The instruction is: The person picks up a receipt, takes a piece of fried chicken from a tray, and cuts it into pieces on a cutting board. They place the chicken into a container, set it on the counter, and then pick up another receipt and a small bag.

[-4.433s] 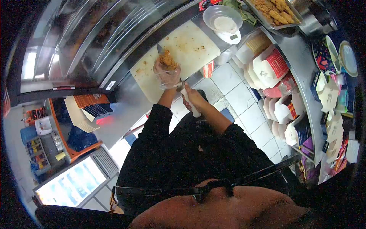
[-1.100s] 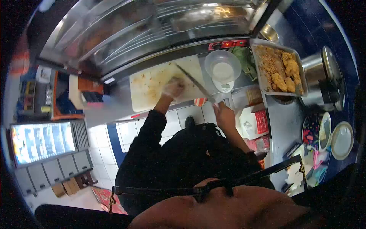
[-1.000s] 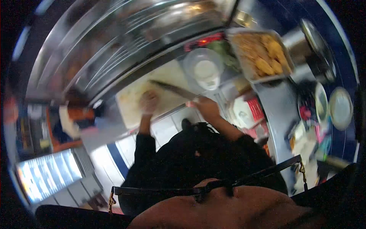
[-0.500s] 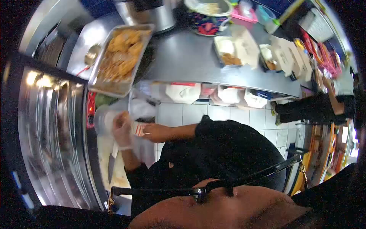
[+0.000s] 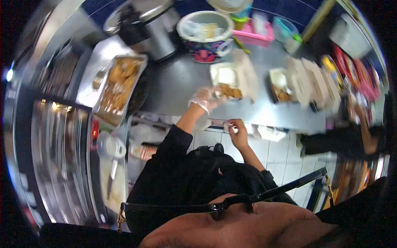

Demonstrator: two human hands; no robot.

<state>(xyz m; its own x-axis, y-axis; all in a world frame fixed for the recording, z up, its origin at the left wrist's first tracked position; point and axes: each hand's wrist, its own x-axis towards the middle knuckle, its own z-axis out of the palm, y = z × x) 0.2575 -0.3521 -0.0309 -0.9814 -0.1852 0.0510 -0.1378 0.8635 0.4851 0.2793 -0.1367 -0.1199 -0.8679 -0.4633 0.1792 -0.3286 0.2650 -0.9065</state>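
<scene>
My left hand [image 5: 206,99], in a clear plastic glove, reaches to the near left edge of an open takeaway box [image 5: 227,77]. Its fingertips are at the brown fried pieces [image 5: 229,91] in the box, beside a white portion; blur hides whether they grip any. Close to the counter's front edge, my right hand [image 5: 238,131] has its fingers bent together at a small white item that I cannot make out. The knife [image 5: 111,182] lies on the cutting board [image 5: 118,192] at the lower left, away from both hands.
A tray of fried food [image 5: 120,82], a metal pot [image 5: 159,31] and a patterned tub [image 5: 205,39] stand behind and to the left. Another food box [image 5: 281,84] is to the right. A co-worker's arm [image 5: 366,128] shows at the far right.
The view has turned from the cutting board to the metal counter. My right hand let go of the knife, which now lies on the board. My left hand has moved from the scale area to the box.
</scene>
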